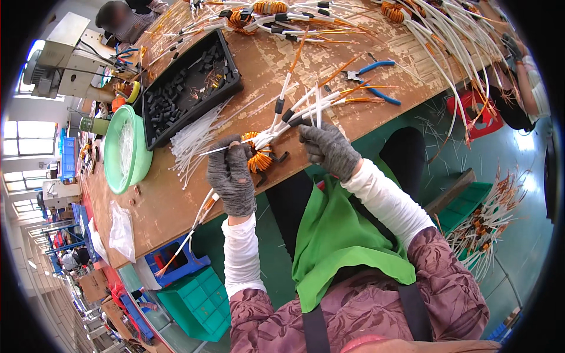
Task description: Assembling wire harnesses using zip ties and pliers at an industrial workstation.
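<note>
The left hand (232, 179), in a grey glove, has its grip pinched narrow on a thin white strip (218, 149), as far as I can see from here; the gloved right hand (331, 150) curls its fingers beside the white wires (306, 107), and I can't tell whether its grip has closed on one. Between the two hands sits the copper-coloured coil (259, 157), near the close edge of the worn tabletop (176, 215), its wires fanning away to bare copper ends. Just left of it lies a loose heap of white plastic ties (191, 144). Past them stands a black tray (197, 112) of small black pieces, with a pale green bowl (142, 156) beside it. Blue-handled pliers (379, 65) lie open beyond the wires, and a larger bundle of wires (438, 35) spreads over the far right corner.
</note>
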Demonstrator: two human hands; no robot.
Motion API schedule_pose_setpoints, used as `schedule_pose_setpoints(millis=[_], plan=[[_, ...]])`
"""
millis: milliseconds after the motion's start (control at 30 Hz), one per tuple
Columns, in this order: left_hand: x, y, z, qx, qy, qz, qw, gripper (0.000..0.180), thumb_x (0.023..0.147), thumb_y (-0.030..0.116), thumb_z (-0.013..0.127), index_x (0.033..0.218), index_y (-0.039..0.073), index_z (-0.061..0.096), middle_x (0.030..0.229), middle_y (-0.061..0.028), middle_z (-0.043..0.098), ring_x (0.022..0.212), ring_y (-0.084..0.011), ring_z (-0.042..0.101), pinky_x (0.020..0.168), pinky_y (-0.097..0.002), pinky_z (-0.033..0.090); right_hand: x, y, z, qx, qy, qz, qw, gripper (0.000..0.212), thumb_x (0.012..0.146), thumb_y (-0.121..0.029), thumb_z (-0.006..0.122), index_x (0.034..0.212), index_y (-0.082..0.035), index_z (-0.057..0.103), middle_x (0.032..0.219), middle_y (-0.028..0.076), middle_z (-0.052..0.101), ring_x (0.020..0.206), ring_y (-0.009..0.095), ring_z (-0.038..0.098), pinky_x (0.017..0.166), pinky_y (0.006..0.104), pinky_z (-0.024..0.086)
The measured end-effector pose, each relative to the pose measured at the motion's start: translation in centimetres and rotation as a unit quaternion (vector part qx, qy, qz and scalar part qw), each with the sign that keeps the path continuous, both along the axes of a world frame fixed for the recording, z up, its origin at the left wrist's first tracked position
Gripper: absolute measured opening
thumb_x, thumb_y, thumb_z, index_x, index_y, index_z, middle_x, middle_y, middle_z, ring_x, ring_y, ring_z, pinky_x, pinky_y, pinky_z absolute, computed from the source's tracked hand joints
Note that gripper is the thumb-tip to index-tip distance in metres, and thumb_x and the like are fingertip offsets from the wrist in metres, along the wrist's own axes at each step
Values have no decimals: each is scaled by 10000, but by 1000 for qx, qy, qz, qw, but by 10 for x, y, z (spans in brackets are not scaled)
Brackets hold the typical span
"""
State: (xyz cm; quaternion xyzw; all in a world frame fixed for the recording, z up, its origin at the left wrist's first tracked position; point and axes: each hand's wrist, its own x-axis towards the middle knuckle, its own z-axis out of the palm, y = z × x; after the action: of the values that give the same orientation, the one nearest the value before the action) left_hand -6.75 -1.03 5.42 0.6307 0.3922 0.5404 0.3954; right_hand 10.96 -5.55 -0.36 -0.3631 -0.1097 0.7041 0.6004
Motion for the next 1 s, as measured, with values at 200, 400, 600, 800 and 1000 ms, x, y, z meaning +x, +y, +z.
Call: schedule_pose_setpoints(millis=[200,400,600,800,1000], plan=[[8,19,-24,12,36,-13,999,112,873,99,559,936,17,600,759,-57,613,699,-108,566,643,-241,451,-9,21,2,-65,-9,-20,998,101,888,-195,540,915,-99,523,639,-46,440,421,23,314,362,182,238],[19,41,-37,71,162,-34,984,98,848,97,574,903,26,615,768,-112,627,687,-184,599,635,-304,462,-13,14,2,-43,-48,-31,997,121,891,-215,538,972,-128,519,642,-55,437,431,23,324,370,187,242],[30,67,-42,-67,129,-114,983,144,870,118,546,904,-9,604,719,-92,609,624,-144,576,580,-278,460,-5,19,4,-54,-67,12,996,128,873,-179,548,978,-108,529,646,-3,507,412,41,374,353,197,282],[35,71,-28,-219,102,-173,955,165,877,134,549,916,-14,610,719,-38,594,569,-65,516,533,-202,423,12,18,0,-96,-113,126,981,149,880,-196,525,1008,-120,527,647,4,521,415,43,385,349,195,285],[20,42,-20,-67,168,-220,959,187,877,72,496,1005,21,622,835,-49,616,767,-123,570,710,-251,459,10,10,8,-94,-77,131,984,133,871,-234,554,913,-107,559,623,-41,505,415,23,366,362,178,278]])
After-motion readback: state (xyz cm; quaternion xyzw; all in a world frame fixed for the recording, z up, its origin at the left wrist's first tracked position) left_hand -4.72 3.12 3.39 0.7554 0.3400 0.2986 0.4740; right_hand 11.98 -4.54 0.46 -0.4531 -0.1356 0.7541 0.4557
